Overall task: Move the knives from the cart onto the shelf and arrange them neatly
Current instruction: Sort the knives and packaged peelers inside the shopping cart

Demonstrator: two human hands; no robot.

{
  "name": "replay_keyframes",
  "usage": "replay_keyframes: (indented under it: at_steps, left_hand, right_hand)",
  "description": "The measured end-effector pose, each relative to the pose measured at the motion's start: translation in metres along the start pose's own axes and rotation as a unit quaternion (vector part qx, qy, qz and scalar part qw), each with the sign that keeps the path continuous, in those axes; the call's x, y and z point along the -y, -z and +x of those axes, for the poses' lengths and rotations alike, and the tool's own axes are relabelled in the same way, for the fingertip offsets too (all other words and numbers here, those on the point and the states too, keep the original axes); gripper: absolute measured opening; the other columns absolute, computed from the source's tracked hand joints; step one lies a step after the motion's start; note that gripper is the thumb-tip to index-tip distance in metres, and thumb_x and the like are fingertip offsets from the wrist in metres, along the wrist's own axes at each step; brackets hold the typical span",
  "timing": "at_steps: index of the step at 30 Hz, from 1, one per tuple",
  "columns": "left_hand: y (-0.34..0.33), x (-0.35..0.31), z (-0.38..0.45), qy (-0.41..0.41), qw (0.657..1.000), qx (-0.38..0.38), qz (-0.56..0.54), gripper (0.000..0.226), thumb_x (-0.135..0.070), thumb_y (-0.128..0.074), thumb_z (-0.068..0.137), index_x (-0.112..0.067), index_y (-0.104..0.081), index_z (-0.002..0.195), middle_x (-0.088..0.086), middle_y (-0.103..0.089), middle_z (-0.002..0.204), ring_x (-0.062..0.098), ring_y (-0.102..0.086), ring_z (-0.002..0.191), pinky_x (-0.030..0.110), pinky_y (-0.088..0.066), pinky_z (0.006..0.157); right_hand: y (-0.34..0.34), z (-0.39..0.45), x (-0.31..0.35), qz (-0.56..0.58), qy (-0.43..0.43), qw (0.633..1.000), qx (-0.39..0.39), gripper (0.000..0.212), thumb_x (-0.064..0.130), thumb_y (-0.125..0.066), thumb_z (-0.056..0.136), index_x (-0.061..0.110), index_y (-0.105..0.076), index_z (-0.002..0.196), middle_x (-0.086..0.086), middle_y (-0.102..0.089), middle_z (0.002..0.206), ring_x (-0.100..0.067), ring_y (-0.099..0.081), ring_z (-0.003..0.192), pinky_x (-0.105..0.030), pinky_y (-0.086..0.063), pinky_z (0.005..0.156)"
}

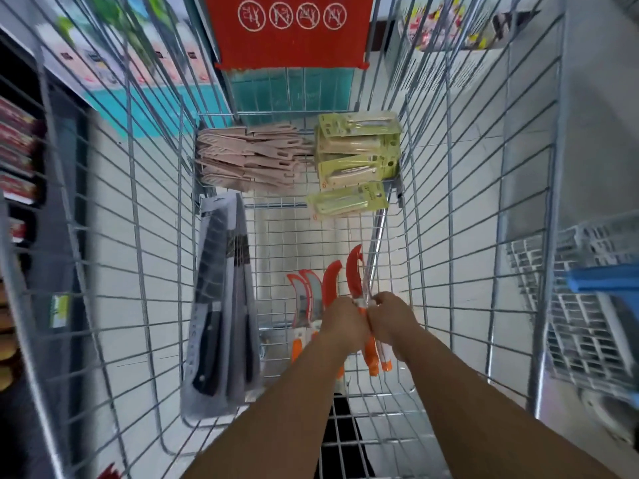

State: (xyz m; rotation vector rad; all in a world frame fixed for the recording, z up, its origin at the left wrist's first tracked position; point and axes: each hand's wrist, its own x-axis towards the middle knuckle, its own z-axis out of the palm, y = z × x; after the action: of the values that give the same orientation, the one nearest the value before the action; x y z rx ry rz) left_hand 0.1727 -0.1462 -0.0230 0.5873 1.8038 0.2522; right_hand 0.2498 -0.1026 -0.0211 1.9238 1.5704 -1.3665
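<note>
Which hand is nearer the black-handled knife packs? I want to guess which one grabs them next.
Left. The left hand grips orange-handled knives just right of the black-handled knife packs; the right hand is farther right.

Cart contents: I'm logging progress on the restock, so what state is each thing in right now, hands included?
Orange knives: partly lifted, some still lying in the cart.
Left hand: grips orange knives.
Right hand: grips orange knives.
Black knives: packaged, leaning on the cart's left wall.
Pink knives: stacked at the far end.
Green packs: piled at the far end, one slipped forward.
</note>
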Motion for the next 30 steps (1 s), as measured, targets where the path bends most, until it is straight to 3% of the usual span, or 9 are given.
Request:
replay_keyframes:
  at_steps: [3,5,7,10,13,19,24,28,30]
  left_hand:
    - [-0.008,0.015,-0.016,-0.008,0.999,0.004,0.041,0.021,-0.005,-0.047,0.094,-0.001,-0.060,0.109,0.011,-0.064,0.096,0.025,-0.061,0.090,0.031,-0.048,0.074]
    - [-0.008,0.022,-0.023,-0.013,0.997,-0.007,0.075,0.021,-0.006,-0.047,0.093,-0.004,-0.060,0.108,0.015,-0.064,0.108,0.029,-0.061,0.098,0.033,-0.049,0.079]
    - [-0.006,0.030,-0.024,-0.016,0.992,-0.072,0.103,0.024,-0.010,-0.050,0.092,-0.010,-0.058,0.115,0.015,-0.056,0.119,0.028,-0.054,0.108,0.032,-0.047,0.083]
    - [0.004,0.042,-0.024,0.038,0.981,-0.175,0.073,0.050,-0.021,-0.063,0.085,-0.019,-0.041,0.129,0.010,-0.033,0.131,0.027,-0.033,0.120,0.035,-0.043,0.089]
    - [0.009,0.053,-0.023,0.102,0.984,-0.143,0.036,0.058,-0.024,-0.066,0.084,-0.019,-0.033,0.132,0.011,-0.025,0.134,0.030,-0.028,0.122,0.042,-0.043,0.095]
    - [0.004,0.054,-0.021,0.083,0.988,-0.127,0.024,0.071,-0.024,-0.067,0.083,-0.019,-0.026,0.140,0.012,-0.028,0.132,0.029,-0.035,0.120,0.039,-0.041,0.096]
    - [0.013,0.056,-0.012,0.071,0.991,-0.092,-0.063,0.051,-0.022,-0.062,0.088,-0.022,-0.042,0.135,0.009,-0.025,0.126,0.027,-0.050,0.108,0.036,-0.049,0.096]
    - [0.003,0.055,-0.015,0.044,0.991,-0.110,-0.064,0.036,-0.022,-0.059,0.090,-0.023,-0.049,0.125,0.009,-0.023,0.128,0.026,-0.049,0.108,0.031,-0.049,0.095]
    - [-0.002,0.051,-0.018,0.017,0.992,-0.083,-0.089,0.035,-0.013,-0.057,0.090,-0.024,-0.048,0.122,0.006,-0.023,0.126,0.024,-0.049,0.105,0.028,-0.051,0.089]
  right_hand:
    - [-0.006,-0.012,-0.008,-0.014,-0.003,0.999,0.035,0.029,0.005,-0.050,0.088,0.004,-0.055,0.117,-0.003,-0.058,0.085,-0.013,-0.052,0.068,-0.024,-0.042,0.056]
    - [-0.013,-0.018,-0.011,-0.006,-0.018,0.999,0.036,0.028,0.005,-0.050,0.088,0.005,-0.054,0.116,0.001,-0.053,0.077,-0.013,-0.049,0.062,-0.023,-0.036,0.048]
    - [-0.018,-0.020,-0.011,0.013,-0.022,0.999,0.023,0.031,0.009,-0.052,0.089,0.008,-0.051,0.119,-0.002,-0.058,0.091,-0.018,-0.056,0.077,-0.028,-0.046,0.062]
    - [-0.025,-0.020,-0.006,0.019,-0.019,1.000,0.008,0.040,0.010,-0.054,0.088,0.012,-0.046,0.127,-0.011,-0.059,0.113,-0.027,-0.062,0.096,-0.040,-0.053,0.084]
    - [-0.028,-0.020,-0.003,-0.012,-0.014,1.000,0.002,0.050,0.013,-0.056,0.086,0.018,-0.040,0.133,-0.013,-0.046,0.123,-0.031,-0.059,0.101,-0.039,-0.052,0.087]
    - [-0.026,-0.021,-0.011,-0.048,-0.018,0.999,-0.010,0.061,0.023,-0.062,0.084,0.022,-0.033,0.138,-0.015,-0.034,0.123,-0.036,-0.056,0.101,-0.043,-0.051,0.088]
    - [-0.017,-0.014,-0.017,-0.048,-0.024,0.997,-0.052,0.057,0.015,-0.059,0.086,0.017,-0.032,0.137,-0.018,-0.035,0.128,-0.037,-0.053,0.106,-0.046,-0.050,0.090]
    - [-0.020,-0.008,-0.017,-0.063,-0.006,0.996,-0.066,0.071,0.010,-0.054,0.088,0.020,-0.018,0.148,-0.017,-0.031,0.137,-0.036,-0.045,0.119,-0.045,-0.046,0.096]
    - [-0.021,-0.006,-0.018,-0.095,-0.009,0.992,-0.077,0.074,0.012,-0.053,0.089,0.020,-0.011,0.149,-0.018,-0.030,0.141,-0.037,-0.038,0.126,-0.043,-0.039,0.099]
